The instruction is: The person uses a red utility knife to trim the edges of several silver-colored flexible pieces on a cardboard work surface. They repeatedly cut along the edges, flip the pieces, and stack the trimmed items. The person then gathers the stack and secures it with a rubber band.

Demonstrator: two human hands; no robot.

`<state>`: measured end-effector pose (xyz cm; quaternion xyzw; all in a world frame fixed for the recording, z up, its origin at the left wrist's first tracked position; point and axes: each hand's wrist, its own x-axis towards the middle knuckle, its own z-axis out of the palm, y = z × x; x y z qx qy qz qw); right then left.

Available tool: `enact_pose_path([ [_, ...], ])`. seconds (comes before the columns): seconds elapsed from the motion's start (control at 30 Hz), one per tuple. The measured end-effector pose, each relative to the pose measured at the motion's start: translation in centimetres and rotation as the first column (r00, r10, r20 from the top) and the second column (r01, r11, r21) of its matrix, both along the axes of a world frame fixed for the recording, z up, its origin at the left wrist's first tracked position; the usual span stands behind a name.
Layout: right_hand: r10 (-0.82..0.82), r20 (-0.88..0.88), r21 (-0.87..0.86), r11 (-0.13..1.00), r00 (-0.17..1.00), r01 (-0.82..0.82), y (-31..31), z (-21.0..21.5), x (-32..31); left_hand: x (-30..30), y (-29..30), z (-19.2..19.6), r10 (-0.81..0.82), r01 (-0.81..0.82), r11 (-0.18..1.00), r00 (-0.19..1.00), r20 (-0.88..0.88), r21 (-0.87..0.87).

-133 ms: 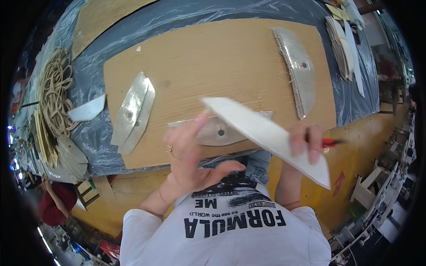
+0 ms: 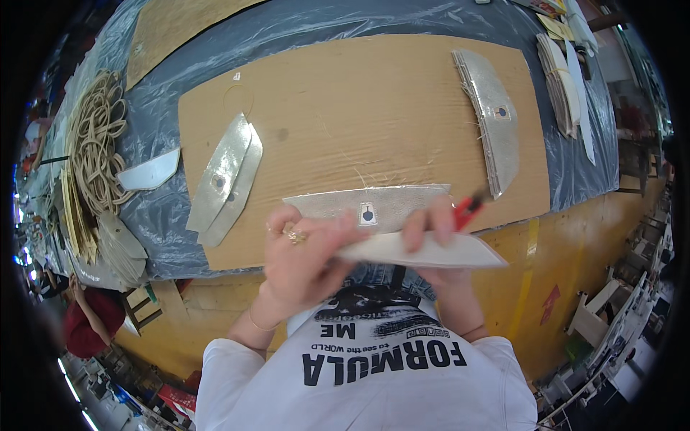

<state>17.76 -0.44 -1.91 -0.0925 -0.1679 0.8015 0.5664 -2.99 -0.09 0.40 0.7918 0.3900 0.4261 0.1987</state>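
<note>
A pale, flat, curved panel (image 2: 463,251) is held low in front of my body, at the near edge of the table. My left hand (image 2: 305,248) closes round its left end, slightly blurred. My right hand (image 2: 435,233) grips the panel's upper edge, and a red-handled tool with a dark tip (image 2: 468,210) sticks out from the same fingers; its kind is unclear. Just beyond the hands lies a silvery panel (image 2: 406,205) with a small keyhole-shaped mark, partly covered by them. These rest on a brown cardboard sheet (image 2: 338,108).
Two overlapping silvery panels (image 2: 219,176) lie at the left of the cardboard, a stack of similar panels (image 2: 499,136) at the right. Looped beige cords (image 2: 100,144) and a white piece (image 2: 152,172) sit further left. Bundled pale pieces (image 2: 557,86) lie far right. A person in dark red (image 2: 92,323) is at lower left.
The panel has swung down toward my body and now lies nearly level. My left hand, open and apart from it before, has closed on its left end. My right hand moved left.
</note>
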Motion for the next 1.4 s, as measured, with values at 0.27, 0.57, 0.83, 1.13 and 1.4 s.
enact_pose_path([
  [0.27,-0.567,0.814,0.574,0.818,-0.130,0.025,1.9,0.9,0.2,-9.5,1.9,-0.5,0.605,-0.606,0.733,0.788,-0.112,-0.308],
  [0.57,-0.461,0.833,0.406,0.885,-0.305,-0.228,0.6,1.6,1.0,-6.5,1.9,-0.5,0.313,-0.350,0.933,0.903,-0.295,-0.081],
  [0.83,-0.655,0.636,0.425,0.738,-0.408,-0.524,0.9,1.6,3.9,0.1,4.6,-1.9,-0.193,0.108,0.964,0.914,-0.357,-0.245],
  [1.13,-0.625,0.699,0.451,0.763,-0.348,-0.463,1.5,0.8,2.5,0.7,4.7,-2.8,-0.241,0.155,0.933,0.939,-0.245,-0.324],
  [1.4,-0.656,0.682,0.510,0.743,-0.323,-0.433,1.3,0.0,1.8,0.8,4.0,-3.7,-0.176,0.126,0.925,0.979,-0.108,-0.359],
])
